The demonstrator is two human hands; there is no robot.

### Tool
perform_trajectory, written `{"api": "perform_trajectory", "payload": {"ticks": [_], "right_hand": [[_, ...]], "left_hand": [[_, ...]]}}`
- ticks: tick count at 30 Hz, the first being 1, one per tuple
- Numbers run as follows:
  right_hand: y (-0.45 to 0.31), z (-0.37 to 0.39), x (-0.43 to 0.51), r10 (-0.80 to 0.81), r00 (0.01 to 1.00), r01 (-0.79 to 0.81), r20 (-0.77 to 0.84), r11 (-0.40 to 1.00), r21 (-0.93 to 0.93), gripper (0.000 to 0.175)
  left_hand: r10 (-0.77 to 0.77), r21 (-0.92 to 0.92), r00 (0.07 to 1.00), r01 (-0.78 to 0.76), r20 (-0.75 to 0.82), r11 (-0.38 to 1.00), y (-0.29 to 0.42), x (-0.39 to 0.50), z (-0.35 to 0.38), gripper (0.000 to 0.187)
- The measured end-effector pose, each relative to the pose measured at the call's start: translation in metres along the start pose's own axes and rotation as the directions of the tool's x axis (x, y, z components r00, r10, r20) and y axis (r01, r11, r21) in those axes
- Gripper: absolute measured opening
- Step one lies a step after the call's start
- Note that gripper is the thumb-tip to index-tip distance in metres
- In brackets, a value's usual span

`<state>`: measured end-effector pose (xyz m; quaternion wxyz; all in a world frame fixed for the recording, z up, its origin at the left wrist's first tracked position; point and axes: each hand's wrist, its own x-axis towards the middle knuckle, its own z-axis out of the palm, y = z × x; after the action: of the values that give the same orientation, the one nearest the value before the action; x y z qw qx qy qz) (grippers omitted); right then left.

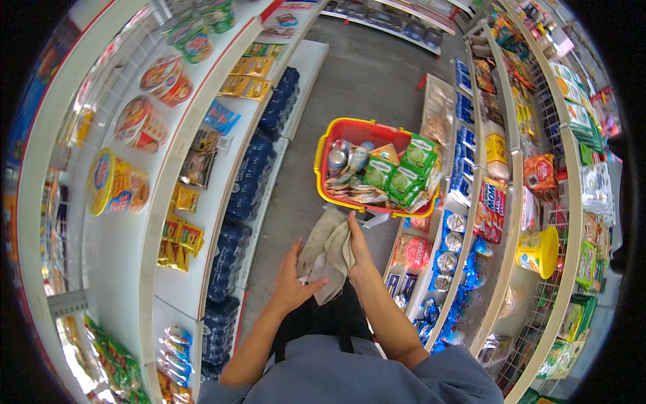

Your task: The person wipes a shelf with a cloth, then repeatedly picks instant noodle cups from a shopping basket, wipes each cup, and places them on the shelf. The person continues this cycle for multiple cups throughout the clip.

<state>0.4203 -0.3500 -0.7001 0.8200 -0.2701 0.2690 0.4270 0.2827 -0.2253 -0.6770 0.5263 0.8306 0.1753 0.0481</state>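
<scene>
A folded greyish-beige cloth [330, 252] is held in front of my body between both hands. My left hand [295, 280] grips its lower left side, the thumb lying across the front. Along the cloth's right edge rests my right hand [358, 247], fingers pointing forward and partly hidden behind the fabric. Just beyond the cloth is a red shopping basket [363, 132] with a yellow rim. Inside it are several green packets [404, 177], cans [339, 156] and other small packets.
On the left, a shelf [113, 252] carries instant noodle cups [141, 123] and sachets, with dark blue bottle packs [252, 177] low down. Shelves on the right hold bagged foods, blue packets [449, 242] and a yellow tub [537, 252]. A grey floor aisle [348, 76] runs between them.
</scene>
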Motion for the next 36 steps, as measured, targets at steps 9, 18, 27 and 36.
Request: {"api": "perform_trajectory", "payload": {"ticks": [9,18,27,36], "right_hand": [[-0.060,-0.039,-0.052,-0.141,0.981,0.143,-0.134,0.990,0.004,0.040],[-0.089,-0.061,-0.056,-0.242,0.949,0.179,-0.201,0.941,-0.287,0.041],[-0.137,-0.053,-0.043,-0.342,0.912,0.242,-0.226,0.894,-0.376,0.035],[-0.173,-0.046,-0.031,-0.347,0.900,0.236,-0.266,0.898,-0.372,0.035]], "left_hand": [[-0.097,-0.123,0.975,0.124,0.201,0.985,0.000,0.060,0.058,0.031],[-0.038,-0.109,0.981,0.059,0.188,0.992,0.017,0.110,0.122,0.025],[0.015,-0.053,0.986,-0.006,0.164,0.999,0.039,0.161,0.146,0.038],[-0.007,-0.104,0.976,0.030,0.217,0.994,0.034,0.191,0.163,0.037]]}}
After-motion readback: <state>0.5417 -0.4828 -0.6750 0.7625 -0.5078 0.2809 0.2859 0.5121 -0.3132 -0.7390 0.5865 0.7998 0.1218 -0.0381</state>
